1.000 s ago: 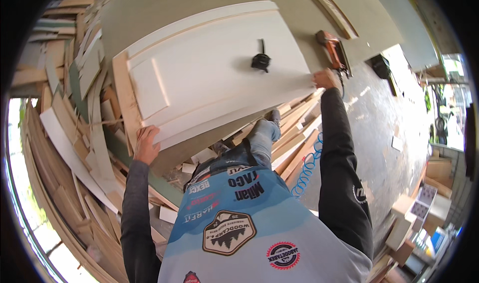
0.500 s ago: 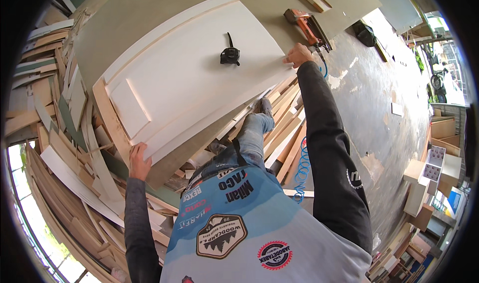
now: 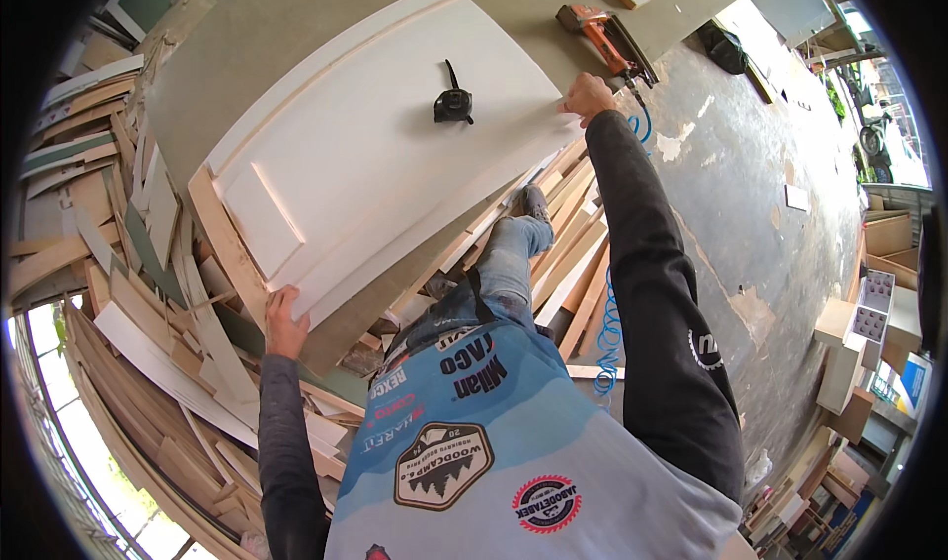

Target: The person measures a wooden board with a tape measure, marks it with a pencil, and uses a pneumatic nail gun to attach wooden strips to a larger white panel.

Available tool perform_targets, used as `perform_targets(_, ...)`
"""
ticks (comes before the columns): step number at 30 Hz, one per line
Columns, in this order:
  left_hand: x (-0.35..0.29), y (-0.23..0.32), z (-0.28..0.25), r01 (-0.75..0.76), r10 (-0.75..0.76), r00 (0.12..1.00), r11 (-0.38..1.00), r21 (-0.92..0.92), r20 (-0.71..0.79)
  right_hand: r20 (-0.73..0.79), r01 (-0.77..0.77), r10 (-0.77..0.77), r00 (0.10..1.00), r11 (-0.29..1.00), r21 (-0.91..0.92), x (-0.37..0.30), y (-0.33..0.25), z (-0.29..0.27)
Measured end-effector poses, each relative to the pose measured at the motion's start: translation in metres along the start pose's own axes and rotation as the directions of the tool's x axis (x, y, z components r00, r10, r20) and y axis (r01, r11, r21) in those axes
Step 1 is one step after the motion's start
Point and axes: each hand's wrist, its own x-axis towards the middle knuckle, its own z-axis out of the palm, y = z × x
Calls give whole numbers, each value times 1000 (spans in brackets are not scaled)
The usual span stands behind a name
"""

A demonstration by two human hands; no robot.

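Note:
A large white wooden panel (image 3: 370,130) with raised strips along its edges and a bare wood side lies on a greenish-grey worktop (image 3: 242,41). My left hand (image 3: 286,321) grips its near left corner, thumb and fingers at the edge. At the right corner, my right hand (image 3: 590,98) is closed on the panel's edge, with some fingers hidden. A black tape measure (image 3: 453,105) with its strap rests on the panel's middle, touched by neither hand. Just beyond my right hand lies an orange and black nail gun (image 3: 604,41) on the worktop.
A blue coiled air hose (image 3: 609,338) hangs to the right of my leg. Loose wood strips (image 3: 568,214) lie below the worktop, and stacked offcuts (image 3: 148,362) crowd the left side. A black bag-like object (image 3: 723,48) and boxes (image 3: 839,362) are at the right.
The whole view has shifted slightly. Both my hands keep to the same corners of the panel, and the tape measure stays where it was on it.

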Motion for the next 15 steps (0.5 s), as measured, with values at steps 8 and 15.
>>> perform_targets(8, 1, 5, -4, 13, -13, 1000, 1000, -4, 7, -71, 85, -80, 994, 994, 67, -16, -2, -2)
perform_targets(15, 3, 3, -2, -16, 16, 1000, 1000, -20, -4, -4, -5, 5, 1000, 998, 61, -10, 2, -2)
